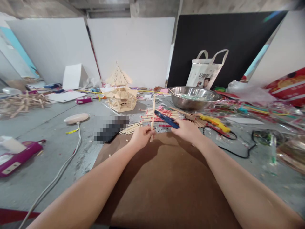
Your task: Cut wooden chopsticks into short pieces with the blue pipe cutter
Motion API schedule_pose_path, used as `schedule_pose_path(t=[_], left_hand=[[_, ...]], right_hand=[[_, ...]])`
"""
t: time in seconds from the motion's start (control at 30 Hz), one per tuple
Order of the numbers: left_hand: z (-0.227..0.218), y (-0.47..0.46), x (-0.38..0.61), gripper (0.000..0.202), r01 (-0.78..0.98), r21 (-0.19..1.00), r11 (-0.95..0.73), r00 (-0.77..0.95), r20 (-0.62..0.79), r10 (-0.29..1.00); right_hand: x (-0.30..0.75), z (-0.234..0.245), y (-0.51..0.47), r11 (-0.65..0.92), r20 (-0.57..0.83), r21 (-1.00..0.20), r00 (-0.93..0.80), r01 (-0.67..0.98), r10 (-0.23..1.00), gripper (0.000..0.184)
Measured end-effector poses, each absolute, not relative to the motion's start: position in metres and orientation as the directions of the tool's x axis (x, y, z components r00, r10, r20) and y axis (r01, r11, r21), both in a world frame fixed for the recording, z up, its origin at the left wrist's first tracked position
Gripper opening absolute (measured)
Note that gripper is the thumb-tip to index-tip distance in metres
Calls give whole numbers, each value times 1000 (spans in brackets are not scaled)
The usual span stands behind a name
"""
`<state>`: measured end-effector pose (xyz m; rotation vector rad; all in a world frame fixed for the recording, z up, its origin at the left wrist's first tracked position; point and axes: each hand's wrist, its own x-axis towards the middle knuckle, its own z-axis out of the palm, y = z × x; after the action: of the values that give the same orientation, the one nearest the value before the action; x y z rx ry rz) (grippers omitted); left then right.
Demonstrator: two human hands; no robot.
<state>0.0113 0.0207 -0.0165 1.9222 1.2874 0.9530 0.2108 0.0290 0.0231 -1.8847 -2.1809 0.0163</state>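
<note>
Pinched upright in the fingers of my left hand (142,137) are thin pale wooden sticks (153,109), apparently a pair side by side. My right hand (187,128) is wrapped round a dark blue hand tool (166,119); its exact kind is unclear. The tool's far end points up and left, close to the sticks, and whether it touches them I cannot tell. Behind my hands lies a pile of red-banded wooden sticks (147,117). Plain sticks (131,128) lie by my left hand. Both hands are above the front of a brown sheet (166,178).
A pavilion model of sticks (121,98) stands behind. A steel bowl (194,98) and yellow glue gun (215,122) are to the right, with a black cord. A dark phone-like slab (111,130), white cable (69,168) and purple power strip (21,157) lie left.
</note>
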Motion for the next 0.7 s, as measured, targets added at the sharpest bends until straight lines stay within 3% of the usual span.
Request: schedule_pose_path(t=[0.1, 0.2, 0.3, 0.37, 0.53, 0.63, 0.7], left_hand=[[-20, 23, 12, 27, 408, 862, -302, 226, 225, 948], [-26, 26, 12, 27, 283, 925, -256, 214, 199, 956], [-28, 27, 12, 27, 152, 971, -187, 227, 150, 962], [-26, 26, 13, 27, 90, 986, -139, 247, 113, 963], [-20, 21, 14, 26, 41, 998, -56, 336, 39, 941], [-21, 23, 13, 27, 59, 997, -52, 365, 27, 930], [-22, 23, 13, 27, 76, 994, -81, 369, 48, 928]], right_hand=[[210, 27, 26, 194, 330, -309, -86, 931, 940, 22], [210, 26, 25, 251, 341, -556, -57, 792, 938, 19], [210, 24, 26, 214, 244, -843, -3, 493, 970, 17], [211, 22, 27, 192, 204, -948, 21, 256, 979, 17], [213, 20, 29, 200, 212, -974, -112, -108, 971, 12], [214, 19, 29, 192, 213, -972, -169, -132, 962, 12], [213, 18, 27, 207, 212, -977, -124, -49, 969, 14]])
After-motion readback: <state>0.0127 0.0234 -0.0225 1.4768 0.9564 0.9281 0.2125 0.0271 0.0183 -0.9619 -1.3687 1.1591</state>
